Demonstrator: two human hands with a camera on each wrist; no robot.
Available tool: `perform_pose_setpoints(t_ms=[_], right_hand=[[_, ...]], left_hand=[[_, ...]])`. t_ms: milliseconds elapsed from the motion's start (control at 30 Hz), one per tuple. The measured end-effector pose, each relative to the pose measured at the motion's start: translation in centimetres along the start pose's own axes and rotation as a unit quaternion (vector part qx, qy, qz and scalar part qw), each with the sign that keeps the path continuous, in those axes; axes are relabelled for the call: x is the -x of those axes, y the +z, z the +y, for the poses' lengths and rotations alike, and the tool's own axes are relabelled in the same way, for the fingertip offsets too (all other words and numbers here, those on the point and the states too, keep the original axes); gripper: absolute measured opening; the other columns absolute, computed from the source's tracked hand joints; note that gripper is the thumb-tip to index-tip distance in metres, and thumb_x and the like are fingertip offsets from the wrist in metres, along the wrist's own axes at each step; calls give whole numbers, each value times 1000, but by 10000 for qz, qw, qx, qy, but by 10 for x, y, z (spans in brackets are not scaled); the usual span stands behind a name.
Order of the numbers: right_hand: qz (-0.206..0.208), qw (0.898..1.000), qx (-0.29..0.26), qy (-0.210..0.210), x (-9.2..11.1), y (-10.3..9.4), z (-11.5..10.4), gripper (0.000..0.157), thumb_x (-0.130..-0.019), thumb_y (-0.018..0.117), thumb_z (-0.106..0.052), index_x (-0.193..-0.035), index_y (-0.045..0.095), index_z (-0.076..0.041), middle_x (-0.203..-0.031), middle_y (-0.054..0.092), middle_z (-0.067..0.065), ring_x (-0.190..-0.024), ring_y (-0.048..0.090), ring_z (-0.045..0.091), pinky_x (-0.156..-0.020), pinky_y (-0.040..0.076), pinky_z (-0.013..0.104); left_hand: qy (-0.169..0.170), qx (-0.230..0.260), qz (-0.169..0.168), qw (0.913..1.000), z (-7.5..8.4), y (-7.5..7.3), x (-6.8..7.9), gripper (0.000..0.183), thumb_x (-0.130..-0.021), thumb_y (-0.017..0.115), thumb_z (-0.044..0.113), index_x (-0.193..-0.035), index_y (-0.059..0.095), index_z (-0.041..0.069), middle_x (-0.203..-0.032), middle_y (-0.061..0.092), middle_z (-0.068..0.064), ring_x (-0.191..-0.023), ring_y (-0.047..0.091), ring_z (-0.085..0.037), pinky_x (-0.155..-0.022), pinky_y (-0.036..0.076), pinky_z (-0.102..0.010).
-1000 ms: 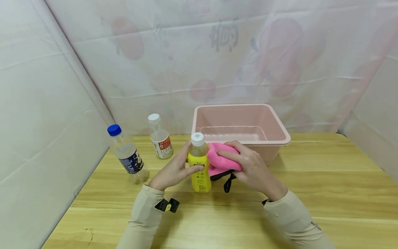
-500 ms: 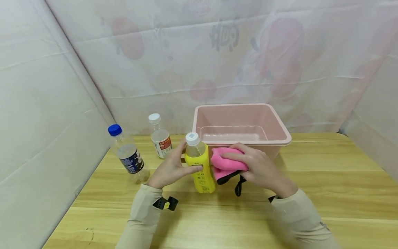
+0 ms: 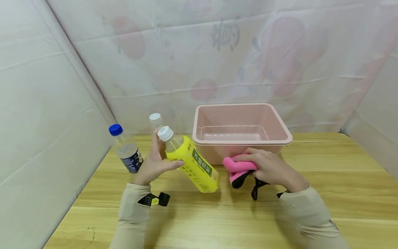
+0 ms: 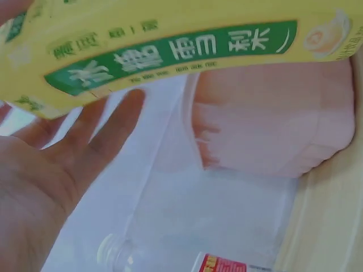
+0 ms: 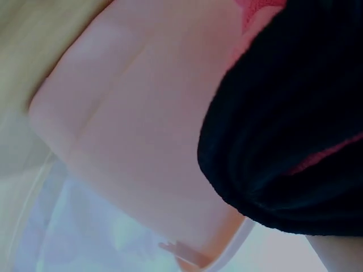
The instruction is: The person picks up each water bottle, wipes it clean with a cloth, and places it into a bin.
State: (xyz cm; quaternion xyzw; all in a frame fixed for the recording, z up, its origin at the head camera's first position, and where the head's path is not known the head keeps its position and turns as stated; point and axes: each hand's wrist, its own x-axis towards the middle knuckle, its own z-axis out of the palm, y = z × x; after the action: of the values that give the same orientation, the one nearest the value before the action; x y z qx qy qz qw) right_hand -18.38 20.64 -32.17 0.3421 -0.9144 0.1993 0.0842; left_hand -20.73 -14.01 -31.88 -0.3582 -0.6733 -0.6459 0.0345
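My left hand (image 3: pixel 150 167) grips a plastic bottle (image 3: pixel 199 166) with a white cap and a yellow label. The bottle leans, cap up to the left and base down to the right, close over the table. My thumb lies across its front, and the fingers reach behind it; in the left wrist view its green label panel (image 4: pixel 170 54) shows. In my right hand (image 3: pixel 270 169) is a bunched pink cloth (image 3: pixel 238 166) with black edging and a hanging black loop. It is apart from the bottle. The right wrist view is largely filled by the cloth's black part (image 5: pixel 266 130).
A pink plastic tub (image 3: pixel 242 142) stands behind both hands. At the left are a blue-capped bottle (image 3: pixel 132 160) and a white-capped clear bottle (image 3: pixel 155 119), the latter partly hidden by my left hand. White printed curtains (image 3: pixel 174 62) hang around the wooden table (image 3: pixel 326 193).
The yellow-labelled bottle has gone from upright to tilted, its cap swinging left with my left hand. My right hand has drawn the pink cloth off the bottle, to the right.
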Motion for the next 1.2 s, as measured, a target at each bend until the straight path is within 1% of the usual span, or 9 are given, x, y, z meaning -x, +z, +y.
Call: perform_pose_setpoints(t_ms=[133,200,333,500,600,767,1000,1100,1200], right_hand=[[-134,9999,37,12,0,2,4,63,-71,62,15,-120,76,-22,-117,68,-2,-102,65,24,-81,54,46],[-185,9998,23,4,0,3,6,61,-73,63,14,-120,76,-22,-116,68,-3,-103,64,24,-82,54,47],[-267,9996,8,-17,1,5,10,54,-77,65,11,-119,76,-21,-115,68,-2,-103,64,23,-84,54,48],[-328,9994,-7,-65,0,8,17,41,-83,71,2,-116,77,-20,-114,69,-2,-104,64,23,-87,55,49],[-313,9994,9,-131,0,10,20,41,-80,72,3,-115,77,-19,-114,69,-1,-105,64,23,-89,54,50],[-327,9994,-20,-59,1,12,22,47,-76,69,7,-116,77,-17,-116,69,1,-107,64,26,-90,54,52],[-298,9995,-79,-96,1,12,22,51,-75,68,8,-121,75,-13,-120,69,3,-107,64,25,-91,54,51],[-255,9996,-56,-77,1,12,22,49,-77,69,7,-121,75,-14,-120,70,2,-107,64,23,-92,54,49],[-280,9995,-111,27,1,12,21,48,-79,69,5,-120,76,-17,-118,70,0,-107,64,23,-92,53,49]], left_hand=[[596,221,60,9980,-2,-6,2,103,-85,79,6,-158,7,18,-120,65,-7,-102,68,-20,-84,61,-38],[800,301,72,9963,-3,-8,1,102,-87,80,12,-158,8,20,-122,64,-4,-103,68,-20,-84,60,-37],[1139,462,250,9921,-2,-6,-2,95,-85,83,20,-152,15,16,-127,58,-8,-106,64,-22,-85,60,-35],[1495,775,685,9833,-1,-1,-6,89,-79,89,17,-140,23,19,-129,51,-13,-109,60,-24,-83,60,-31],[1623,963,916,9778,-1,3,-9,90,-78,88,10,-139,24,24,-131,47,-13,-112,58,-24,-84,59,-30],[1694,1099,1363,9699,-7,10,-14,89,-77,83,-2,-141,27,26,-134,44,-11,-117,55,-26,-87,59,-32],[1450,1353,1925,9611,-19,18,-23,82,-73,81,-14,-129,28,15,-130,47,-12,-113,57,-23,-87,59,-31],[1456,1263,2198,9563,-26,20,-26,80,-73,82,-14,-125,29,15,-126,50,-10,-109,58,-21,-86,59,-30],[1344,891,2559,9531,-31,23,-30,79,-72,80,-18,-124,29,13,-126,49,-12,-104,58,-19,-80,59,-25]])
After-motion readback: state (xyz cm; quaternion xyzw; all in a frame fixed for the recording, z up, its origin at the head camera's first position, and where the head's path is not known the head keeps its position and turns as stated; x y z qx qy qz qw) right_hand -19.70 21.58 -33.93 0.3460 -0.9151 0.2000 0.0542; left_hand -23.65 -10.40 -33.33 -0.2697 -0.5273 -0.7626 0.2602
